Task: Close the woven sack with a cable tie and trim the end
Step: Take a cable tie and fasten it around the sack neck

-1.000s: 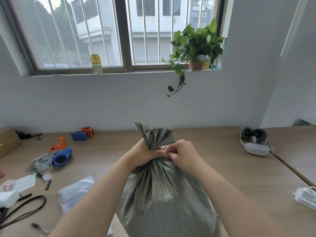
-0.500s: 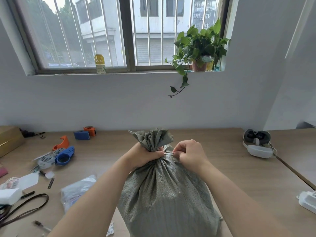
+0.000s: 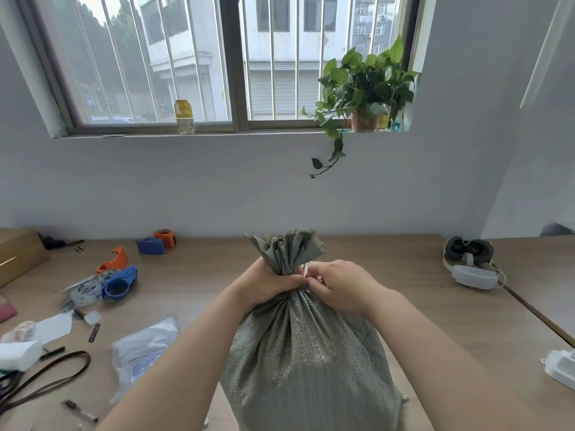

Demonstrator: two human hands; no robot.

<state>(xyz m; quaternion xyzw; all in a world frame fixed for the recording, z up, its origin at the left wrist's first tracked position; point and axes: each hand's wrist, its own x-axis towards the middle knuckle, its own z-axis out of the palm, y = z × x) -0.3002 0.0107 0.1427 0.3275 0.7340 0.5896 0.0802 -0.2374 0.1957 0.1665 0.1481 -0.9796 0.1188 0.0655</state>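
A full grey-green woven sack (image 3: pixel 308 362) stands upright on the wooden table (image 3: pixel 202 275) just in front of me. Its mouth is gathered into a bunched neck (image 3: pixel 287 250) that fans out above my hands. My left hand (image 3: pixel 267 283) grips the neck from the left. My right hand (image 3: pixel 339 284) is curled against the neck from the right, its fingertips pinching a thin pale cable tie (image 3: pixel 306 270), of which only a short piece shows between the hands. I cannot see how far the tie runs around the neck.
Left of the sack lie a clear plastic bag (image 3: pixel 143 349), blue and orange tape dispensers (image 3: pixel 119 281), a dark strap (image 3: pixel 46 381) and small bits. A headset (image 3: pixel 469 262) sits at the right, a white adapter (image 3: pixel 560 368) near the right edge. A potted plant (image 3: pixel 364 88) stands on the windowsill.
The right hand drew a little away from the neck half a second ago with the tie stretched out, and is now back against it. The left hand keeps its grip.
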